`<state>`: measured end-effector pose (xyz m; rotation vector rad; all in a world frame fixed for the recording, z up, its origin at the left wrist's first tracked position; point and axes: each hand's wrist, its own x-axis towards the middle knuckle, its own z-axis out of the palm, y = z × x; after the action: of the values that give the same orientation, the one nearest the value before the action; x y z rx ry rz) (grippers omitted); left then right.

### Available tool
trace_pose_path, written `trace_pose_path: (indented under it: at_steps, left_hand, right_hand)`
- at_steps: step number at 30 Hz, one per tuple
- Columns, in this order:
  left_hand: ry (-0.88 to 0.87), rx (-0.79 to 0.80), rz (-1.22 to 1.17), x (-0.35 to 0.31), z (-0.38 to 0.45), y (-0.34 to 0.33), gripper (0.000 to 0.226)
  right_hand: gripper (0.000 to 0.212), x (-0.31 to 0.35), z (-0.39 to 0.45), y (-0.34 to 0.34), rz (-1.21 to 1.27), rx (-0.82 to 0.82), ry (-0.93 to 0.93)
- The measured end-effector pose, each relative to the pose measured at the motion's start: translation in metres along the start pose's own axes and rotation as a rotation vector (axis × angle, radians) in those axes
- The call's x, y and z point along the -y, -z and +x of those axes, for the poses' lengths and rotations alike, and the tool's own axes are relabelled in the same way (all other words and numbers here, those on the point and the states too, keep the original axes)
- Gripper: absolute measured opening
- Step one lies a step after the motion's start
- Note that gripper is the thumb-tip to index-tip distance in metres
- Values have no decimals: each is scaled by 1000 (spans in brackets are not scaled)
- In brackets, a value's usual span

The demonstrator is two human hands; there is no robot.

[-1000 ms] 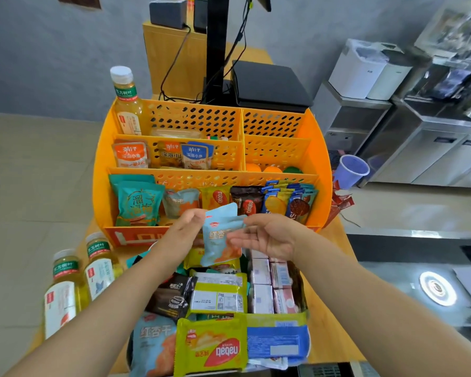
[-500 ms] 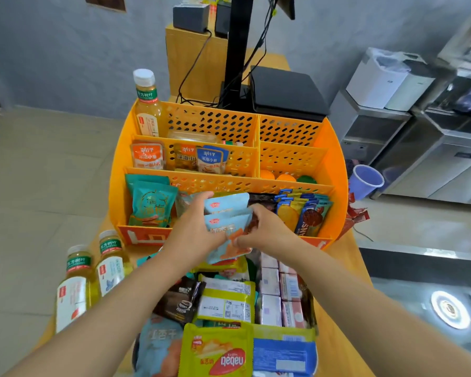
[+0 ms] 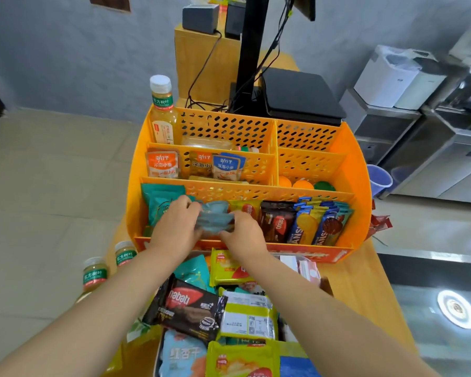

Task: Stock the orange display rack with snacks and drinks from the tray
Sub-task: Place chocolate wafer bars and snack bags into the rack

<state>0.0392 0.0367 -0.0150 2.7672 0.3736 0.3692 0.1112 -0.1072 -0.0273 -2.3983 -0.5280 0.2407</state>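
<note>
Both hands' fingers (image 3: 186, 206) have lowered the blue packet (image 3: 215, 217) into the rack's (image 3: 346, 170) front row.

A small shop counter, seen from the serving side.

A wooden counter (image 3: 365, 281) is occupied by an orange display rack (image 3: 348, 170) filled with packaged snacks and a bottled drink (image 3: 162, 110). A black monitor pole (image 3: 252, 50) with cables and a flat black box (image 3: 299, 96) are placed behind it. Stainless steel cabinets (image 3: 433, 159) and white appliances (image 3: 392, 74) are seen on the right.
</note>
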Motion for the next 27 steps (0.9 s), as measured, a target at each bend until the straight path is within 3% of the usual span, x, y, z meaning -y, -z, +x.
trace_pose_path:
  at_steps: [6,10,12,16,22,27]
  left_hand:
    - [41,11,9,5,5,1,28]
    - [7,14,42,6,12,1,27]
    - [-23,10,70,5,16,1,27]
    - [-46,11,141,3,23,-1,20]
    - [-76,41,118,7,22,0,23]
    - [-146,-15,65,2,8,12,33]
  right_hand:
    - [39,-4,13,-1,3,65,-115]
    - [20,-5,17,0,-24,37,-169]
    - [13,-2,19,0,-137,35,-155]
    - [26,1,22,-3,-329,27,-145]
    - [24,-3,22,0,-335,81,-121]
    - [10,-14,14,27,-208,77,-24]
